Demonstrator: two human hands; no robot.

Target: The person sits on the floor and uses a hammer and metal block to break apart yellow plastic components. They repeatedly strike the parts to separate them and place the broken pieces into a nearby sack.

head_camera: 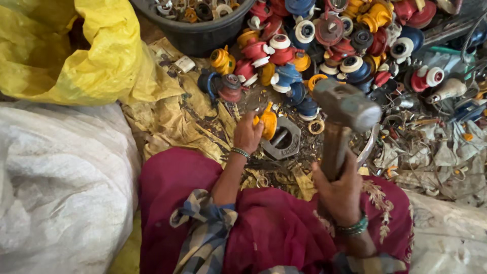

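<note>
Magenta cloth (274, 228) covers the lap nearest the camera. A hammer (341, 114) is gripped by its wooden handle in the closed right hand (339, 190), head raised. A yellow plastic part (269, 123) is pinched by the left hand (247, 133) on a grey hexagonal metal block (285, 139). Debris-strewn yellow sheeting (172, 116) covers the ground; beyond, coloured plastic parts (329, 35) are heaped beside a black tub (200, 33).

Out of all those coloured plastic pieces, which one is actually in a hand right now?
The yellow piece in the left hand, held against the grey metal block. The rest lie loose in the pile beyond.
</note>
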